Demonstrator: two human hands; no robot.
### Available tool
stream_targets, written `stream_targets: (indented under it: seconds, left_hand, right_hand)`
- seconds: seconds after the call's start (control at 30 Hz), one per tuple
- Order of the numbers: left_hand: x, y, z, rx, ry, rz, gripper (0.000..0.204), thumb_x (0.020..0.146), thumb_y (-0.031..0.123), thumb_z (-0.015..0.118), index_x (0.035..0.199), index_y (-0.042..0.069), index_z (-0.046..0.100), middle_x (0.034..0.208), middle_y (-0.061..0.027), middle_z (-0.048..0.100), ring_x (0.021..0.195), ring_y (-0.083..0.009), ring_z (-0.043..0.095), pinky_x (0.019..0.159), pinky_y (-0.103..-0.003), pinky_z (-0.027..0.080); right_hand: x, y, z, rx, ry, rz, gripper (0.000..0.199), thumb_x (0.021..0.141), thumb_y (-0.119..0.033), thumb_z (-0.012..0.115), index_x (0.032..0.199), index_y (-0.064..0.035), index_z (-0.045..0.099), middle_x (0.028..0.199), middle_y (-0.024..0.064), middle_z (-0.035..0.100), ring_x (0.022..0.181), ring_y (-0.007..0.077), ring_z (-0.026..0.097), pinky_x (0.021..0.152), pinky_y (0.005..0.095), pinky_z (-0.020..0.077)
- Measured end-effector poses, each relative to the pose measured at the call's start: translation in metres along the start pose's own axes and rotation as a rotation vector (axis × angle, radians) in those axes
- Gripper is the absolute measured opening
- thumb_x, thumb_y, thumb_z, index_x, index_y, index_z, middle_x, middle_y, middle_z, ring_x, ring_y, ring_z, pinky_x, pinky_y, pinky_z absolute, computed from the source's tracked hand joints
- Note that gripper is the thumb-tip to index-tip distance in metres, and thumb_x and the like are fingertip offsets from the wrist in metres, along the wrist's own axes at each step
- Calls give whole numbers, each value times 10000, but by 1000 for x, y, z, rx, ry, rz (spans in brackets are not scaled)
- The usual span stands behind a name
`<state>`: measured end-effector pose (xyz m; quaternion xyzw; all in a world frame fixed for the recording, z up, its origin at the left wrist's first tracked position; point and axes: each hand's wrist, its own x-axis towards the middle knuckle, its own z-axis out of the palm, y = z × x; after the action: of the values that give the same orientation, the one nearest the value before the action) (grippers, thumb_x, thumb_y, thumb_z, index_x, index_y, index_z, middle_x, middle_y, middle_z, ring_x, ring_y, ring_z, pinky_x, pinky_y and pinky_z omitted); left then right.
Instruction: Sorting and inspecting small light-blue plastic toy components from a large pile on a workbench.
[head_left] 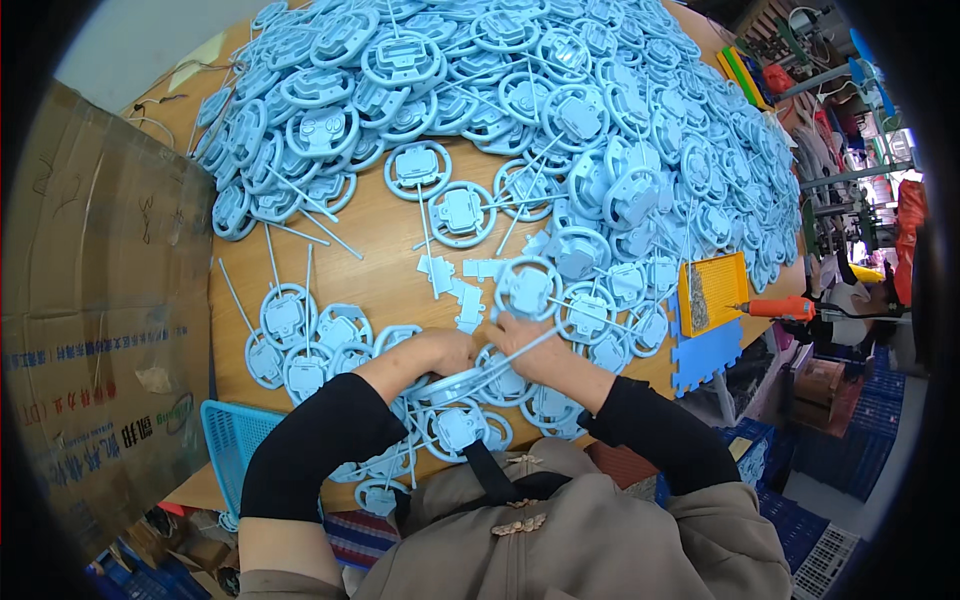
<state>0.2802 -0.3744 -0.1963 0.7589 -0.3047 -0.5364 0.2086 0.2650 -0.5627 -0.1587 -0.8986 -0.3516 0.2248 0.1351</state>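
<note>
My left hand is closed, its fingers curled down over a tilted light-blue plastic toy steering wheel. A thin light-blue rod slants up from near that wheel and crosses in front of my right hand. The right fingers are bent and pressed together close to the left hand; what they hold is hidden. Just beyond them is another toy steering wheel, its lower rim meeting the right knuckles. Small flat light-blue plates lie on the wooden table ahead of my hands.
A large heap of similar wheels with rods fills the far side. More wheels lie at left and under my forearms. A cardboard box stands left, above a blue basket. At right are a yellow tray of screws and an orange electric screwdriver.
</note>
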Motion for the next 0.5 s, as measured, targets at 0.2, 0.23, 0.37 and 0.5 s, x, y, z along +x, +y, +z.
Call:
stream_targets:
  seconds: [0.2,0.23,0.37,0.5]
  left_hand:
    - [-18,-9,-50,-166,688,-62,242,810,238,554,957,68,644,861,-158,651,787,-327,619,713,-411,482]
    - [-24,-11,-54,-161,699,-67,242,810,238,554,957,68,644,861,-158,651,787,-327,619,713,-411,482]
    - [-57,-7,-79,-408,845,36,246,840,222,561,967,22,627,805,-131,650,608,-254,630,536,-363,487]
    - [-78,0,-115,-633,744,-237,285,818,285,585,880,9,616,733,-121,638,556,-197,621,460,-326,459]
  right_hand:
    - [70,20,-27,63,267,-91,212,734,-88,583,942,-50,556,936,139,545,914,312,564,730,392,488]
    - [71,16,-44,94,323,-81,222,729,-88,590,944,-42,557,936,148,546,914,317,559,736,388,484]
    - [80,32,-72,-58,538,71,283,659,-171,689,888,-50,577,919,115,557,882,312,558,701,400,477]
    - [67,54,-70,-148,584,191,282,706,-178,681,958,-64,624,926,121,597,873,308,572,698,412,468]
